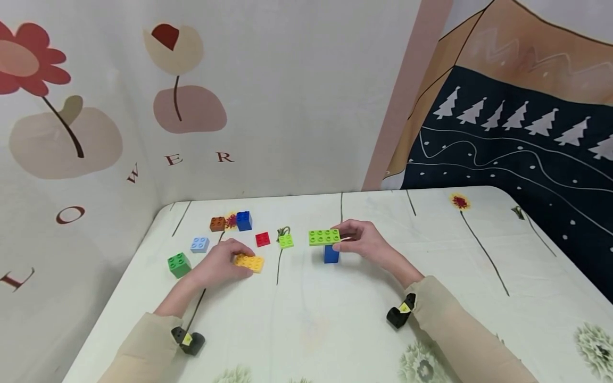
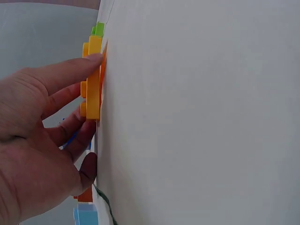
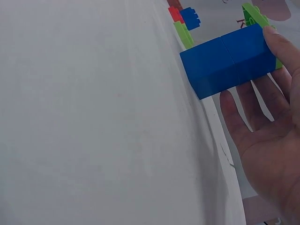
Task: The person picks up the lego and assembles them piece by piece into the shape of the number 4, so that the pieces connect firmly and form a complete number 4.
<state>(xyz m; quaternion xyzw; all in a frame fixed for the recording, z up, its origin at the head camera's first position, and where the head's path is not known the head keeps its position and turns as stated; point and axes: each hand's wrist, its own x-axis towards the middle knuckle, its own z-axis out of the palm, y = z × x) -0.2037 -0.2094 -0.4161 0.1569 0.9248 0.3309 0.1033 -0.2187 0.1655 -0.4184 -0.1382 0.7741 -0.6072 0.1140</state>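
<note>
My left hand (image 1: 222, 264) pinches a yellow building brick (image 1: 249, 263) just above or on the table; the left wrist view shows the thumb on one side of this brick (image 2: 94, 77), with an orange patch under it. A long lime-green brick (image 1: 324, 237) lies across the top of a blue stack (image 1: 331, 254), overhanging it to the left. My right hand (image 1: 366, 242) grips these joined bricks from the right. In the right wrist view a seam divides the blue stack (image 3: 229, 61) into two bricks, and the thumb presses near its green end. Whether its base touches the table cannot be told.
Loose bricks lie left of centre on the table (image 1: 306, 330): red (image 1: 262, 239), small lime-green (image 1: 286, 241), dark blue (image 1: 244, 221), brown (image 1: 217, 224), light blue (image 1: 199, 244) and green (image 1: 179, 265). Behind the table hangs a printed curtain (image 1: 297, 106).
</note>
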